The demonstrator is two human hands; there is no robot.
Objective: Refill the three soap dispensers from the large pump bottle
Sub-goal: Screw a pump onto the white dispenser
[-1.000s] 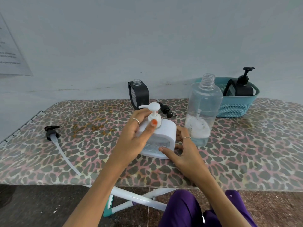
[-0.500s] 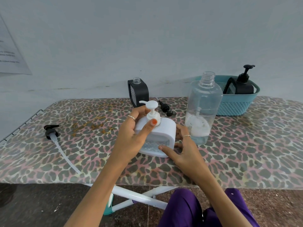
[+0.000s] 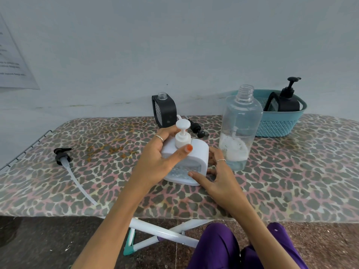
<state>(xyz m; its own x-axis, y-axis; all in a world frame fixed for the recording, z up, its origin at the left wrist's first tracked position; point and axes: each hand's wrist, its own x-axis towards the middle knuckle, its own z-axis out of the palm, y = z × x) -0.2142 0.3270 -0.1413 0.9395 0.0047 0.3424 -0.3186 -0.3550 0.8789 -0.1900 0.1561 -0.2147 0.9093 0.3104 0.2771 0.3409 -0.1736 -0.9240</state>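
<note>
A white soap dispenser [image 3: 198, 154] with its white pump head [image 3: 182, 126] fitted stands on the leopard-print table [image 3: 291, 171]. My left hand [image 3: 157, 162] grips its left side and top, thumb by the pump collar. My right hand [image 3: 217, 177] holds its right side and base with thumb and fingers. Just right stands the large clear bottle [image 3: 240, 129], uncapped, with a little soap at the bottom. Behind is a black dispenser [image 3: 165, 109] with an open neck. Another black dispenser [image 3: 287, 101] with its pump sits in the teal basket [image 3: 275, 125].
The large bottle's black pump with its long tube [image 3: 64, 158] lies on the table at the left. A small black pump [image 3: 197, 129] lies behind the white dispenser. A wall runs close behind the table; a paper sheet [image 3: 11, 61] hangs at the left.
The white pump head has turned under my left hand, its nozzle now pointing away. Both hands stay on the white dispenser.
</note>
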